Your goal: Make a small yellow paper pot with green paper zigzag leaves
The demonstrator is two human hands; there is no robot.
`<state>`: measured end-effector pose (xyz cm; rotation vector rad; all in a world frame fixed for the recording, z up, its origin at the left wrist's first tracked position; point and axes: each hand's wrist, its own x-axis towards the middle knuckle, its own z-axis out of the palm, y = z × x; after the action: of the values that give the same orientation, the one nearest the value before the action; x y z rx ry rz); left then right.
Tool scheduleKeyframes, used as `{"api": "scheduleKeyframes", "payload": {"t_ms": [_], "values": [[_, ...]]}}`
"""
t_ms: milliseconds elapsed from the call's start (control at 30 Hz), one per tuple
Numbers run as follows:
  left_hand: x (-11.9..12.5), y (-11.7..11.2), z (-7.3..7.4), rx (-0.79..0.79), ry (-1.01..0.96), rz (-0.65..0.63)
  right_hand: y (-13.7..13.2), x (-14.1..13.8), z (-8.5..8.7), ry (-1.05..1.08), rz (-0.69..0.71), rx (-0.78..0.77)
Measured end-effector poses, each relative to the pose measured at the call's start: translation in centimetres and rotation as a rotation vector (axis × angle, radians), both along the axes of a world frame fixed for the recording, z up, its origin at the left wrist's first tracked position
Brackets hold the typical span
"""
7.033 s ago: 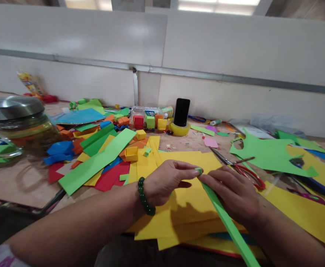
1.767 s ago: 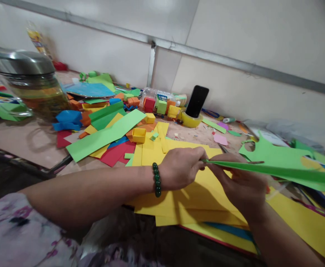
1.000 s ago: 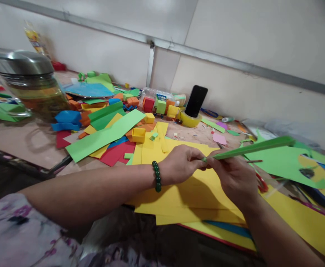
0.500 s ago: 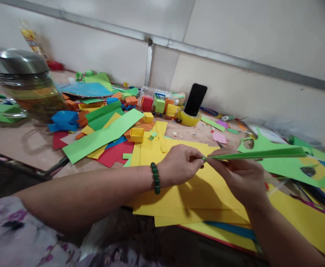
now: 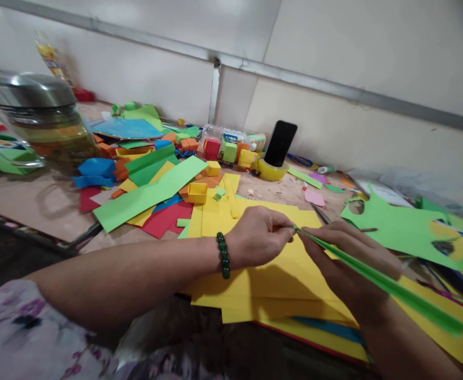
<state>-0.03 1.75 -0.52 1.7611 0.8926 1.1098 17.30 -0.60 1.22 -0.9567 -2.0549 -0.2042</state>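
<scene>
A narrow green paper strip [image 5: 385, 283], seen nearly edge-on, stretches from my fingertips toward the lower right. Its near tip is pinched between the thumb and index finger of my left hand [image 5: 260, 236], which has a green bead bracelet at the wrist. My right hand [image 5: 344, 258] grips the strip just beside that tip, with the strip running over its fingers. Both hands meet above a stack of yellow paper sheets [image 5: 279, 285]. The strip's far end is blurred.
Left of the stack lie a light green strip [image 5: 152, 194] and small folded paper boxes, one yellow [image 5: 197, 193]. A lidded glass jar [image 5: 37, 124] stands far left. A phone [image 5: 281, 142] leans in a yellow tape roll [image 5: 273, 170]. Cut green paper [image 5: 397, 221] lies right.
The green strip has swung, its far end dropping from level down toward the lower right. My right hand has turned with it; my left hand keeps its pinch.
</scene>
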Motion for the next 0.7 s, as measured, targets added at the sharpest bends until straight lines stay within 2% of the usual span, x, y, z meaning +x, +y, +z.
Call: {"api": "scheduleKeyframes", "payload": {"t_ms": [133, 300, 367, 500, 700], "values": [[0.2, 0.1, -0.1, -0.139, -0.159, -0.034, -0.3, 0.3, 0.1, -0.208, 0.072, 0.178], [0.5, -0.1, 0.2, -0.467, -0.348, -0.046, 0.0, 0.5, 0.1, -0.336, 0.191, 0.186], [0.6, -0.1, 0.2, -0.519, -0.398, -0.032, 0.1, 0.3, 0.2, -0.341, 0.206, 0.186], [0.9, 0.2, -0.3, -0.489, -0.479, -0.014, 0.2, 0.1, 0.3, -0.289, 0.168, 0.134], [1.0, 0.2, -1.1, -0.243, -0.415, -0.026, 0.8, 0.6, 0.1, 0.144, 0.191, -0.269]]}}
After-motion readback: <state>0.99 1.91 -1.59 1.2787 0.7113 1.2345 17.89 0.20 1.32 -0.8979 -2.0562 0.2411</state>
